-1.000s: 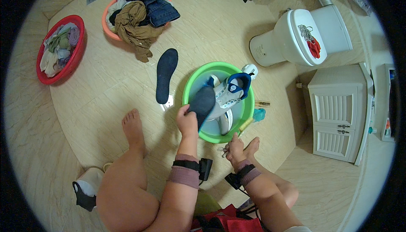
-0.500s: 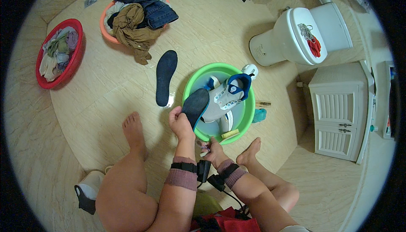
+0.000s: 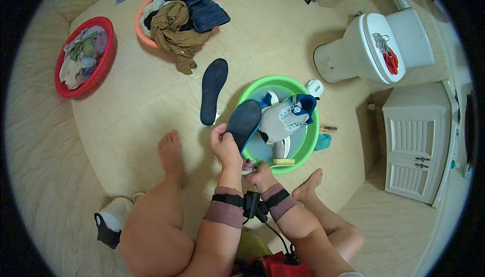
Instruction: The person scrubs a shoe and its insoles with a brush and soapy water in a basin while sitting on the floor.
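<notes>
My left hand (image 3: 226, 147) grips a dark insole (image 3: 244, 120) with a blue edge, its thumb on the upper face, above the left rim of the green basin (image 3: 244, 95). Lower down, my right hand (image 3: 261, 175) is closed on the pale handle of a scrub brush (image 3: 284, 162), whose yellow bristles show over the basin's near edge. Cloudy water fills the basin. A grey sneaker (image 3: 281, 123) with blue lining lies in it, over a second, mostly hidden white and blue shoe (image 3: 282, 148). Another dark insole (image 3: 213, 91) rests on the wet floor, left of the basin.
An orange basin (image 3: 145, 35) heaped with clothes and a red basin (image 3: 107, 64) of laundry stand far left. To the right are a toilet (image 3: 348, 49) and a white cabinet (image 3: 414, 140). A white round object (image 3: 314, 88) and a teal cloth (image 3: 323, 141) sit beside the green basin.
The view has shifted, so the scene sits farther right. The brush has turned to lie more level, its handle still in my right hand. My left hand keeps its hold on the insole.
</notes>
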Demonstrator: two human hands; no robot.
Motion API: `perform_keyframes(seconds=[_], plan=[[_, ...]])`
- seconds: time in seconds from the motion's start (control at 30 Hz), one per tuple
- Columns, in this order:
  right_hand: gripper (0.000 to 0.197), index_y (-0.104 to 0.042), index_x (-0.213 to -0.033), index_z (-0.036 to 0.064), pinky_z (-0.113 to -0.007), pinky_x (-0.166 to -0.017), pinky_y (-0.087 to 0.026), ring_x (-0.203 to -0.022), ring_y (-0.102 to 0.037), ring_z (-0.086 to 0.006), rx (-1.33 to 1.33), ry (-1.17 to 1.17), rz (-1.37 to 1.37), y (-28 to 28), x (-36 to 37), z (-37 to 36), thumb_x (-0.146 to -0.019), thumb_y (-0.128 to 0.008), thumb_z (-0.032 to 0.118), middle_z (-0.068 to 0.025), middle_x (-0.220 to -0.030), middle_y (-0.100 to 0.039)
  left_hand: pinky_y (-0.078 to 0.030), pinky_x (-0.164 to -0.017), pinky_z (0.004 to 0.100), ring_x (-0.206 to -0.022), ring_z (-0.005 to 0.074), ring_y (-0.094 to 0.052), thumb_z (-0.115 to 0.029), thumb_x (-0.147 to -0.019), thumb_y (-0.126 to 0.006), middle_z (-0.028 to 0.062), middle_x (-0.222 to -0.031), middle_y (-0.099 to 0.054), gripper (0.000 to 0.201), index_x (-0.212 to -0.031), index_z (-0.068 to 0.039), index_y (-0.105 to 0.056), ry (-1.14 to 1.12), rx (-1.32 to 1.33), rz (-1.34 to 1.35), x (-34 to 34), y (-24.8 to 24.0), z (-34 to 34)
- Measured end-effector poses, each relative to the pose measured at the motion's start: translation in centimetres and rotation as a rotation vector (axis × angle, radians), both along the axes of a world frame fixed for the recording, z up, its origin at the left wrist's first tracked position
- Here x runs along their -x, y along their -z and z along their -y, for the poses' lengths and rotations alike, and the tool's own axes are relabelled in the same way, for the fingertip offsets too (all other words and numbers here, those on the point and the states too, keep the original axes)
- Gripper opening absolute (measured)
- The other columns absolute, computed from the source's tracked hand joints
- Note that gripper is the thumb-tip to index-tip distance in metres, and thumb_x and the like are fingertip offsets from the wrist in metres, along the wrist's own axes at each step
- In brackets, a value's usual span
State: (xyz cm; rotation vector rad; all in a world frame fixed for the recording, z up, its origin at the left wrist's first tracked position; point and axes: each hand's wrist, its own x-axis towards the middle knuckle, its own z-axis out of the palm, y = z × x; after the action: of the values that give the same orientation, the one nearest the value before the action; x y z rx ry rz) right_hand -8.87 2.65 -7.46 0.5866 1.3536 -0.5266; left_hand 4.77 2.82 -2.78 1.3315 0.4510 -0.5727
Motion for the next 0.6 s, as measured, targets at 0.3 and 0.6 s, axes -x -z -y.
perform_keyframes(seconds=[0.3, 0.6], plan=[[0.034, -0.049, -0.114, -0.0027, -0.024, -0.045, -0.047, -0.051, -0.059, -0.0139, 0.082, 0.118, -0.028, 1.5, -2.8, 7.4, -0.101, -0.031, 0.023, -0.0238, -0.103, -0.063, -0.045, -0.088, 0.0301, -0.095, 0.0171, -0.056, 0.009, -0.079, -0.049, 0.0077, -0.107, -0.058, 0.032, -0.110, 0.001, -0.055, -0.085, -0.041, -0.007, -1.9, 0.0, -1.1], [0.042, -0.058, -0.089, 0.0112, -0.027, -0.046, -0.037, -0.051, -0.046, -0.0115, 0.182, 0.115, -0.141, -0.4, -4.8, 15.4, -0.104, -0.026, 0.035, -0.0017, -0.070, -0.061, -0.043, -0.092, 0.0305, -0.098, 0.0175, -0.054, 0.009, -0.080, -0.051, 0.0089, -0.111, -0.056, 0.037, -0.116, 0.001, -0.053, -0.069, -0.063, -0.022, -4.0, 1.2, -2.5]])
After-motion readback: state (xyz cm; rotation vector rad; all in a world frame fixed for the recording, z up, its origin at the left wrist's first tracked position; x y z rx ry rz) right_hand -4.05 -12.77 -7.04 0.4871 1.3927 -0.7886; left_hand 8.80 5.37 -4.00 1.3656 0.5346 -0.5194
